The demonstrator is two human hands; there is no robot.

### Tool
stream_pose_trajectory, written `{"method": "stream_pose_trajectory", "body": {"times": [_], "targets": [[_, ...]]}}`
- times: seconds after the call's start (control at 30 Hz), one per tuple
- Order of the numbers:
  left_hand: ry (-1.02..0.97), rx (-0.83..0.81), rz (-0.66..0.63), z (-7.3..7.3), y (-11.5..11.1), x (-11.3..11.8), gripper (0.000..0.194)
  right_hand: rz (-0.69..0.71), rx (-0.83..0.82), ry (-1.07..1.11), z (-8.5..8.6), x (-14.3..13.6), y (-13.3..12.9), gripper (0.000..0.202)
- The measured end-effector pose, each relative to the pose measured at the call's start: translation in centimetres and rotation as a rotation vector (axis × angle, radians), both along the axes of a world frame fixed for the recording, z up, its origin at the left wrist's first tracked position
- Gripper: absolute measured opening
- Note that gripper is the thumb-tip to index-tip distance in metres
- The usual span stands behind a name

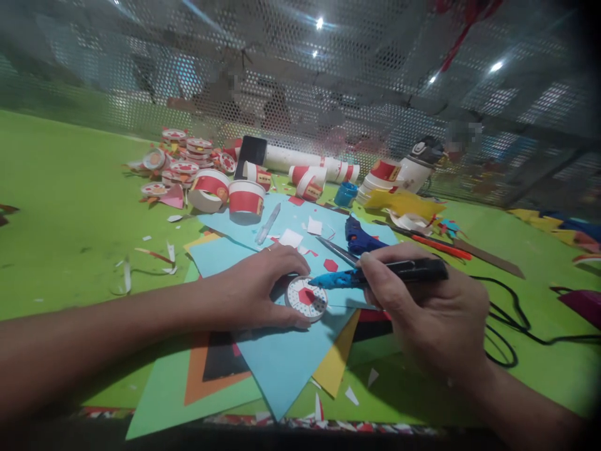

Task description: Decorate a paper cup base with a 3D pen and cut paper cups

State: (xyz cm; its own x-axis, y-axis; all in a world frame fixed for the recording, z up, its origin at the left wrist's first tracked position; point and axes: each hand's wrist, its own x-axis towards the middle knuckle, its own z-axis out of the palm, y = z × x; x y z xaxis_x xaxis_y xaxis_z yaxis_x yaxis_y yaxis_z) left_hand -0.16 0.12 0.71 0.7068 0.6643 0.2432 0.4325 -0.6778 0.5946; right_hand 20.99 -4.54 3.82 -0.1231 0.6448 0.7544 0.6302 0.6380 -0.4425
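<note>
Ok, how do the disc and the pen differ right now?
The disc is round and mostly white with a red centre; the pen is long, with a black body and blue tip. The left hand holds the disc, the right hand the pen. Both show some blue.

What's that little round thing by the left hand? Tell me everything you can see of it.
It's a small white disc, apparently paper or card, with a red hexagon at its centre and bluish dots around it. Its patterned face is up, over the light-blue paper. The left hand steadies it between thumb and fingers. A blue-tipped tool reaches its far edge; contact is unclear.
</note>
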Motion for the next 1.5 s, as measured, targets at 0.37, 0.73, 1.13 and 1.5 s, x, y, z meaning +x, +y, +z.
{"method": "stream_pose_trajectory", "body": {"times": [0.37, 0.73, 1.13, 1.5], "targets": [[0.011, -0.004, 0.009, 0.0, 0.0, 0.0, 0.047, 0.058, -0.109, 0.042, -0.4, 0.1, 0.7, 0.015], [0.003, -0.011, 0.028, 0.3, -0.1, 0.2, 0.05, 0.069, -0.172, 0.066, -0.5, -0.1, 0.7, 0.017], [0.004, -0.08, 0.116, 0.4, -0.2, 0.6, 0.053, 0.06, -0.224, 0.065, -0.7, -0.3, 0.9, 0.019], [0.026, -0.052, 0.103, 0.3, -0.2, 0.6, 0.054, 0.083, -0.177, 0.02, -1.1, -0.3, 1.0, 0.013]]}}
